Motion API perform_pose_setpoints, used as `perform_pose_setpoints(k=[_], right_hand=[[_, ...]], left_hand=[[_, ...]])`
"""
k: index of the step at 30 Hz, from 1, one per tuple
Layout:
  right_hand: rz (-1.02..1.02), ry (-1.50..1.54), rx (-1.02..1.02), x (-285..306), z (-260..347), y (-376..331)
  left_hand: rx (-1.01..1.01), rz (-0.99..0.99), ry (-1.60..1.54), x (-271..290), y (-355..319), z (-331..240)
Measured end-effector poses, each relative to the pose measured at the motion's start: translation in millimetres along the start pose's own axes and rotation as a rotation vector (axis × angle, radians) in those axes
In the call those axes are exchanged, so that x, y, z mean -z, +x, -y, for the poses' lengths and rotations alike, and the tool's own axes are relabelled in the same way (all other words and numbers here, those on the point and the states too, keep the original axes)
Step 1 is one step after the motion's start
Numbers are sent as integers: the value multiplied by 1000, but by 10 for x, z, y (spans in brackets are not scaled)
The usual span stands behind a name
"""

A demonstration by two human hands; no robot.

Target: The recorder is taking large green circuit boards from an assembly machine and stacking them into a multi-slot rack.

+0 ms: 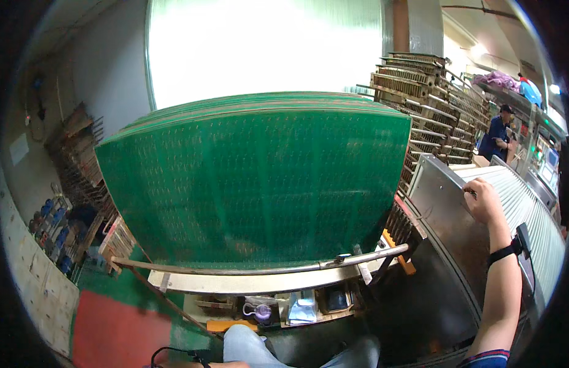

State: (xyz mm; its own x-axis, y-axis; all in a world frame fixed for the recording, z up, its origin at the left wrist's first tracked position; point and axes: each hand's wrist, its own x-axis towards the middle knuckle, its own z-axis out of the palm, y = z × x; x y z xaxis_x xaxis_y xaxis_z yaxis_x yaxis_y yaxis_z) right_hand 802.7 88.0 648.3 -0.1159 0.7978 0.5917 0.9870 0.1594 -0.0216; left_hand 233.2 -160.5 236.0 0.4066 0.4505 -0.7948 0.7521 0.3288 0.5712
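Observation:
My right hand (482, 197) reaches out at the right, its fingers curled over the top edge of the metal side panel (434, 178) of a roller conveyor (511, 196). Only a strip of my left hand (230, 365) shows at the bottom edge, by my thigh; its fingers are hidden. In front of me stands a thick stack of large green circuit-board panels (260, 184), covered with rows of small marks. The stack leans on a cart behind a metal bar (278, 268). Neither hand touches the panels.
Under the bar, a low shelf (275, 322) holds a purple-lidded cup (258, 311) and a blue-white packet (302, 310). Stacked slotted racks (419, 104) rise behind the conveyor. A person in dark blue (496, 138) stands at the far right. Red and green floor (119, 328) lies at left.

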Motion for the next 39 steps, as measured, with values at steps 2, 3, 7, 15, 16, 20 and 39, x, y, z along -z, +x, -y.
perform_pose_setpoints(k=[2, 3, 7, 15, 16, 20, 39], right_hand=[[-6, -16, 10, 10, -49, -5], [-5, -14, 22, -34, -45, 5], [-7, 6, 4, -58, -34, 25], [-11, 0, 5, -61, -75, 11], [-11, 3, 13, -63, -66, 6], [3, 5, 10, -72, -72, 36], [-27, -4, 27, -44, -64, 34]], left_hand=[[22, 5, 15, 8, 18, 14], [27, 3, -3, -18, -15, 16], [46, 1, -11, 39, -170, -182], [8, -7, -50, 16, -44, -50], [9, -2, -33, 37, -30, -39], [32, -4, -1, -13, -45, -21], [15, -21, -16, 25, -22, -55]])
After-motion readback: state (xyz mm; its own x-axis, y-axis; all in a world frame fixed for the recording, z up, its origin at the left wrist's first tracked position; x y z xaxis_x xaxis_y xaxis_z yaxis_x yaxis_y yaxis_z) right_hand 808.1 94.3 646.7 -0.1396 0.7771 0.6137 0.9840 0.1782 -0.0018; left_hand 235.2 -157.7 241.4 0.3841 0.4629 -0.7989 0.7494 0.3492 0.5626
